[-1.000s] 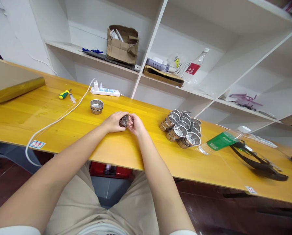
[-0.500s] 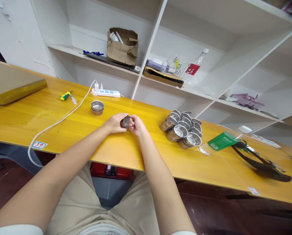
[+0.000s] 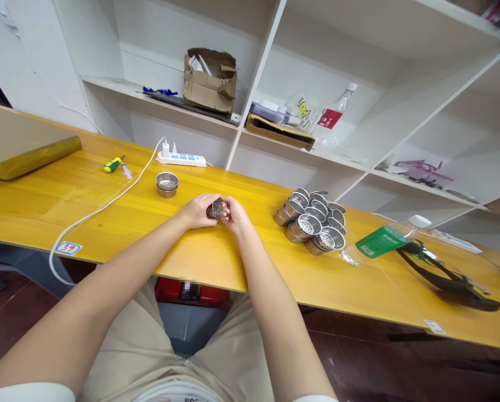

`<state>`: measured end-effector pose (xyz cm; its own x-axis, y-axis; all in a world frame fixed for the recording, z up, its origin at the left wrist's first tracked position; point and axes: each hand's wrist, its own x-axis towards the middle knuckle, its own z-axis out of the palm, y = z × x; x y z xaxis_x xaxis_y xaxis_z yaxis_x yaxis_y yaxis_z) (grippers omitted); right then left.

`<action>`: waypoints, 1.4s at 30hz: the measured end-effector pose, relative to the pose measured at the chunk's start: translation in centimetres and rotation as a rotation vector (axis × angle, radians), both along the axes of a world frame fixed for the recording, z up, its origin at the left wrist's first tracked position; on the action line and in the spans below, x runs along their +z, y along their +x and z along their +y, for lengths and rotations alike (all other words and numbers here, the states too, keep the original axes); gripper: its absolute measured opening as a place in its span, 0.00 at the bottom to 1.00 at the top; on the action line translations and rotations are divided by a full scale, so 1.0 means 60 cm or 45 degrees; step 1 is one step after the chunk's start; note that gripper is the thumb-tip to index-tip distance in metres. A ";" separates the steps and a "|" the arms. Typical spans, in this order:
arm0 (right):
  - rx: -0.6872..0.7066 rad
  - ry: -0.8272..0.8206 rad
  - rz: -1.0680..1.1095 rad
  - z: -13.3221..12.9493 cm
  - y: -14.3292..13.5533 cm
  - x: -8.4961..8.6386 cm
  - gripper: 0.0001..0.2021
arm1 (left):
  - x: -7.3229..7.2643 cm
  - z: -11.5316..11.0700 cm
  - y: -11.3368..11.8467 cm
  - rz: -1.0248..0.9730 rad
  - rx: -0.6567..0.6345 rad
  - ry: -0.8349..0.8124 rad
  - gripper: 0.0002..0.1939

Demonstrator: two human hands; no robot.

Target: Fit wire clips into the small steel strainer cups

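Between my two hands, just above the table, is a small perforated metal strainer cup [image 3: 214,209], tilted on its side. My left hand [image 3: 198,212] wraps round it from the left. From the right, my right hand [image 3: 234,214] closes its fingers at the cup's rim; the fingertips are partly hidden. Two similar strainer cups [image 3: 167,184] stand nested to the left, beyond my left hand. A cluster of several more strainer cups [image 3: 309,225], many in stacks, sits to the right of my right hand.
A green-labelled bottle [image 3: 381,241] lies beside the cluster, with a black strapped headset [image 3: 446,279] further right. Behind are a power strip [image 3: 182,159], its white cable [image 3: 103,210], a screwdriver [image 3: 113,163] and a syringe [image 3: 126,171]. White shelving [image 3: 258,72] rises along the table's back.
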<state>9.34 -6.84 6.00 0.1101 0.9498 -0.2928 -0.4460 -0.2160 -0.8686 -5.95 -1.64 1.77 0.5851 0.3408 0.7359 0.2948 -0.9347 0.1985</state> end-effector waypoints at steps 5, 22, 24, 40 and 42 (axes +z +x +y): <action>-0.106 0.214 -0.372 0.005 0.002 -0.011 0.12 | 0.003 0.001 -0.002 -0.045 0.074 -0.029 0.34; -0.312 0.447 -1.427 0.006 0.009 -0.031 0.08 | 0.013 -0.009 -0.011 -0.029 0.215 -0.249 0.36; -0.308 0.462 -1.473 0.004 0.007 -0.031 0.08 | 0.013 -0.008 -0.011 -0.017 0.204 -0.238 0.36; -0.224 0.484 -1.539 0.029 0.001 -0.033 0.09 | 0.014 -0.004 -0.017 0.024 0.279 -0.246 0.35; -0.173 0.517 -1.539 0.039 0.003 -0.030 0.10 | 0.012 -0.001 -0.018 0.022 0.321 -0.275 0.35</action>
<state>9.53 -4.52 4.18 0.2048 0.9072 0.3674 0.6710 0.1432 -0.7275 -7.03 -1.70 2.49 0.4745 0.6237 0.6212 0.5166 -0.7687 0.3772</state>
